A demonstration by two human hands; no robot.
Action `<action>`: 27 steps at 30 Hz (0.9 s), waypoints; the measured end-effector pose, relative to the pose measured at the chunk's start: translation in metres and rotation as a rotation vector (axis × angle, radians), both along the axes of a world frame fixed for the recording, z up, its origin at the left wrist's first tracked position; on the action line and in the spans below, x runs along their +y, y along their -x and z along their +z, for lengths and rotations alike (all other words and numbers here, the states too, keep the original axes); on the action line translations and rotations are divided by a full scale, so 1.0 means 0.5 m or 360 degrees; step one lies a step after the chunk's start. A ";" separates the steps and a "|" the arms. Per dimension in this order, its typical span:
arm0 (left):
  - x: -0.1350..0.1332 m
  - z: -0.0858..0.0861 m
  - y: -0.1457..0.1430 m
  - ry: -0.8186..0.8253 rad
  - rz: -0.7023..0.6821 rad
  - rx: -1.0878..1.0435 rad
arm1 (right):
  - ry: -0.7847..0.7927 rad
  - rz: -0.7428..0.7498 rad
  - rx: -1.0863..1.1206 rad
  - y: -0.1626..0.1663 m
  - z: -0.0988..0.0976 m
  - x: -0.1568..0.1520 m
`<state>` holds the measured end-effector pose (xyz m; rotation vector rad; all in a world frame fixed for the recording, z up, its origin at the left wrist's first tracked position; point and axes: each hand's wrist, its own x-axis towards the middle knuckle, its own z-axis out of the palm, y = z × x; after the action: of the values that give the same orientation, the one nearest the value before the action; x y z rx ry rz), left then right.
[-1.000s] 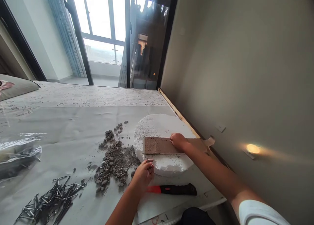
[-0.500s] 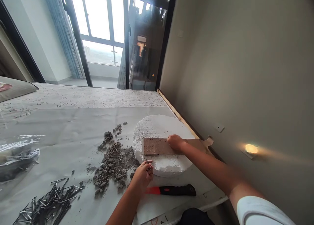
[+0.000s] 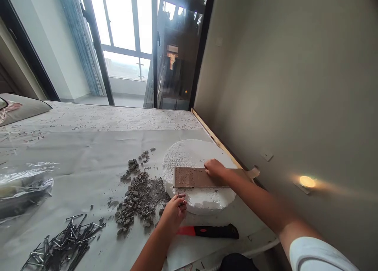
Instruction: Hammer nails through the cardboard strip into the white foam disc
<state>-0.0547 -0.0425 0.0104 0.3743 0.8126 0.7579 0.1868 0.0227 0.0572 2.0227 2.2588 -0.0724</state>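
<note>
A brown board [image 3: 189, 177] dotted with small holes lies across a round white foam slab [image 3: 183, 154]. My right hand [image 3: 215, 169] rests on the board's middle with its fingers pinched together at the surface; what is in them, if anything, is too small to make out. Just below the board's near left corner, my left hand [image 3: 176, 208] is half curled, palm up, around small dark bits that I cannot name. Under my left wrist passes the red part of a tool with a black and red handle [image 3: 217, 231]; its head is hidden. Grey gravel [image 3: 132, 204] is heaped left of the slab.
Loose nails [image 3: 66, 239] lie in a pile at the near left. Behind them is a clear plastic bag [image 3: 25, 194] with dark contents. A wooden edge strip [image 3: 217, 139] runs along the wall [image 3: 295, 86] on the right. A grey cushion [image 3: 26, 107] sits at the far left.
The whole view has shifted slightly, so everything appears a little to the right. My right hand has moved slightly on the board; my left hand keeps its curled pose.
</note>
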 end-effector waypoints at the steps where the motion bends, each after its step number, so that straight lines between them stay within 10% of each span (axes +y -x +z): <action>1: 0.000 -0.001 0.000 0.0002 -0.0005 0.0016 | -0.0001 -0.0010 0.0027 0.002 0.001 -0.001; 10: -0.001 0.010 0.006 0.0084 0.0026 -0.0040 | -0.0048 -0.0134 0.0438 0.008 0.060 -0.016; 19: -0.012 0.006 -0.005 0.0109 -0.0206 -0.0228 | 0.0433 0.0879 0.0774 0.203 0.043 -0.121; 27: 0.004 0.003 0.013 0.0201 -0.0255 -0.0279 | 0.0047 0.0667 0.0955 0.160 0.049 -0.085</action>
<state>-0.0610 -0.0404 0.0118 0.2526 0.6536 0.5779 0.1068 -0.0197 0.0817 1.6113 2.9535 -0.7585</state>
